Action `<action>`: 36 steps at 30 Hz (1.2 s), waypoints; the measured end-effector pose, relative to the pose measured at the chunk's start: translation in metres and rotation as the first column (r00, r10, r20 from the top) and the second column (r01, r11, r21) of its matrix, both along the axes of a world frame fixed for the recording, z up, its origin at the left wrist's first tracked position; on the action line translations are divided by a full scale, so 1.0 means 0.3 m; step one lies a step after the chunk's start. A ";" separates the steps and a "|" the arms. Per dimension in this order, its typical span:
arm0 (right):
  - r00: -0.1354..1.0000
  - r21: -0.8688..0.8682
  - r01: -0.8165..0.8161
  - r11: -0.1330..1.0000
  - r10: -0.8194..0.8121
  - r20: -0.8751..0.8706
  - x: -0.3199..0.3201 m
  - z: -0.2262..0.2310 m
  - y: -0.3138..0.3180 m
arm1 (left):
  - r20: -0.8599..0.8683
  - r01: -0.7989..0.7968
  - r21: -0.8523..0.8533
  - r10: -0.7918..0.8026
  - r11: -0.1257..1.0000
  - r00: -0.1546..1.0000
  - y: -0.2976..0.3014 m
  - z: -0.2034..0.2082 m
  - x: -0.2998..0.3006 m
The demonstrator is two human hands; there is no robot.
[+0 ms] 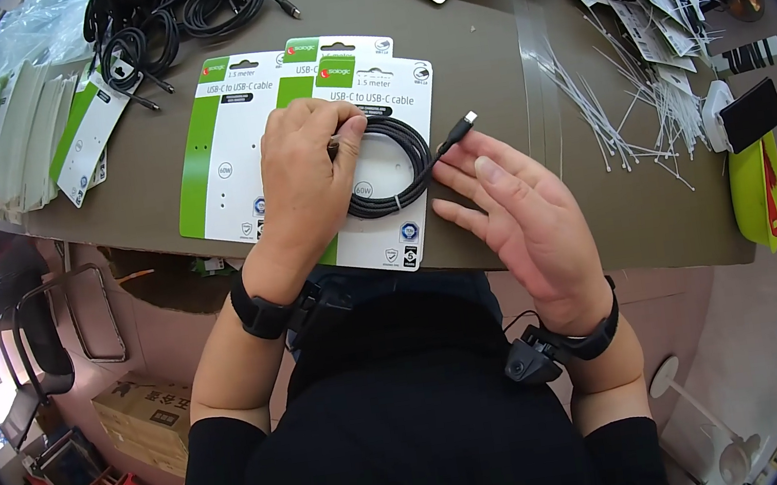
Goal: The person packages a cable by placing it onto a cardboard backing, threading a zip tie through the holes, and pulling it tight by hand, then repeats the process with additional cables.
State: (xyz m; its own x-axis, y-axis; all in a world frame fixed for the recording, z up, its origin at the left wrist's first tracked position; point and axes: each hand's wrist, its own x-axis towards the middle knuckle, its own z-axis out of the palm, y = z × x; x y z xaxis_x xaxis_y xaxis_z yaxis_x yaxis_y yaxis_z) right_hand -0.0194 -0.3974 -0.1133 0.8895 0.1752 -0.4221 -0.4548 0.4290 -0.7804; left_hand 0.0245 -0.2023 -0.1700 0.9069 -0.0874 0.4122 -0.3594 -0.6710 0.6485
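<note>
In the head view, the black cable [423, 154] is a smooth, matte, rubbery coil, wound into a roughly round ring with a thin, pale tie at its lower part. It lies just above the middle of the frame, flat on a glossy white-and-green card [374, 246] with rounded corners. Two similar cards [233, 145] lie partly under it on the dull brown table [481, 54].

The left hand [304, 160] is closed on the left part of the coil, thumb tip against the forefinger; the other fingertips are hidden. The right hand [520, 201] is open, its fingers loosely spread and its thumb apart, with a fingertip touching the cable's connector [457, 132].

The connector, metal-tipped, points to the upper right of the frame. The card's long axis runs up the frame, its top leaning slightly right.

Slim white plastic ties [587, 108] fan out at right; tangled black cables [220, 5] lie at upper left, above a slanting stack of cards [16, 134].
</note>
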 end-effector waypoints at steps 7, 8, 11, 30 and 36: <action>0.983 -0.017 -0.178 0.984 0.179 0.030 0.064 0.005 -0.012 | 0.022 -0.021 -0.004 0.021 1.000 1.000 -0.003 -0.005 0.004; 0.977 -0.080 -0.198 0.977 0.203 0.060 0.065 0.004 -0.007 | 0.017 -0.022 -0.016 0.022 1.000 1.000 -0.003 -0.005 0.003; 0.962 -0.213 -0.225 0.951 0.252 0.109 0.062 0.015 0.003 | -0.001 -0.019 -0.010 0.019 1.000 1.000 -0.003 0.003 0.003; 0.993 -0.201 -0.090 0.975 0.103 0.060 0.111 -0.043 0.073 | -0.045 0.017 -0.259 -0.030 0.966 0.999 0.017 0.013 -0.005; 0.974 -0.379 -0.123 0.917 0.184 0.129 0.099 -0.052 0.123 | -0.164 0.012 -0.332 -0.070 0.943 0.984 0.020 0.017 -0.023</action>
State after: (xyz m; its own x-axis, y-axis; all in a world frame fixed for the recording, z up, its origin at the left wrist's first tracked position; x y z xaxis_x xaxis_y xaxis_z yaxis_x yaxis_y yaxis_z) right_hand 0.0104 -0.3606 -0.1289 0.9246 0.1752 -0.3384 -0.3492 0.0343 -0.9364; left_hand 0.0176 -0.1963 -0.1648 0.9646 -0.0126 0.2633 -0.2465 -0.3973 0.8840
